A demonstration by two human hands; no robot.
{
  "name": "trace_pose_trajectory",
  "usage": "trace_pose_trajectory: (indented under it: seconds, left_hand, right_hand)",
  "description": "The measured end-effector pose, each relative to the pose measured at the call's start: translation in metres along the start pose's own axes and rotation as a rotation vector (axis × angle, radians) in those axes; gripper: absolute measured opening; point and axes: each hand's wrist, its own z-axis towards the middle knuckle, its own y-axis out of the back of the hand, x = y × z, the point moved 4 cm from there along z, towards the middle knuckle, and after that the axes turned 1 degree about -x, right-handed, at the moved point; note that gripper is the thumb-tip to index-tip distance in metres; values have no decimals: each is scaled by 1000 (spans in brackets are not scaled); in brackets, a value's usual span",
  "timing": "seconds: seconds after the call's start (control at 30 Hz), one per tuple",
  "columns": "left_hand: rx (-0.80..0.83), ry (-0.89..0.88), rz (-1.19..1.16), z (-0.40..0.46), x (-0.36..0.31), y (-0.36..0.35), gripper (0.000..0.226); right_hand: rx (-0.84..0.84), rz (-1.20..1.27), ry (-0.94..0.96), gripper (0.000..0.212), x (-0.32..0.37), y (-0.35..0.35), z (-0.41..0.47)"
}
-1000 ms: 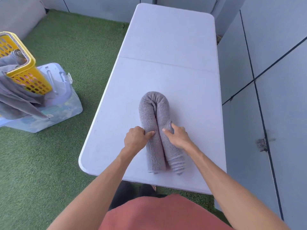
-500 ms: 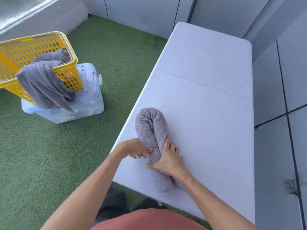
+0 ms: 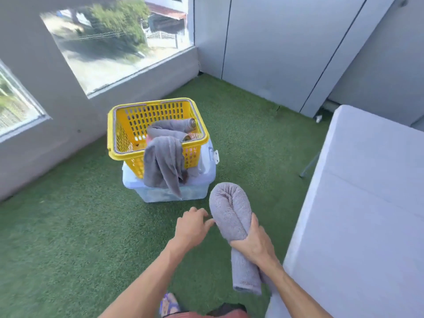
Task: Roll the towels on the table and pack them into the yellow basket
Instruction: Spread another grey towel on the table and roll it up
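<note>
Roll (image 3: pixel 231 214): grey towel, rolled and bent double into a U; held in the air over the turf, clear of the table; folded end pointed toward the basket, two loose ends hung down below the right hand.
Right hand (image 3: pixel 254 244): fingers and thumb wrapped round the middle of the roll, both legs of the U gathered in the grasp.
Left hand (image 3: pixel 191 226): beside the roll on its left; fingers loosely spread and grasping nothing; fingertips just beside the roll, contact could not be told.
Basket (image 3: pixel 119 125): yellow, perforated walls; stood on the tub, ahead of the hands and well apart from the roll.
Basket contents: rolled grey towels (image 3: pixel 176 126) lay inside along the right wall; count could not be told.
Draped towel (image 3: pixel 164 166): grey, unrolled; hung over the near rim of the basket and down the front of the tub.
Tub (image 3: pixel 204 177): translucent, lidded, with a white latch on its right side; sat on the turf under the basket.
Table (image 3: pixel 367 203): white folding top, at the right edge of view; one leg showed beneath its far part.
Turf (image 3: pixel 68 226): green artificial grass, covered the floor.
Walls (image 3: pixel 263 53): grey panels behind; windows (image 3: pixel 114 42) on the left.
</note>
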Motion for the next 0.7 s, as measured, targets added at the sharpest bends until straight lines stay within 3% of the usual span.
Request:
trace_pose_trajectory:
  seconds: [0.33,0.53,0.7]
  left_hand:
    - [-303,116,-46,106,144,118,36]
    - [-464,196,-55,210,201,171,36]
    - [-489,359,-86,293,249,203,39]
  right_hand:
    - [72,4,198,113,192,-21,128]
    - [83,-55,324,120,302,-16,265]
    - [131,-138,353,117,387,-15,386]
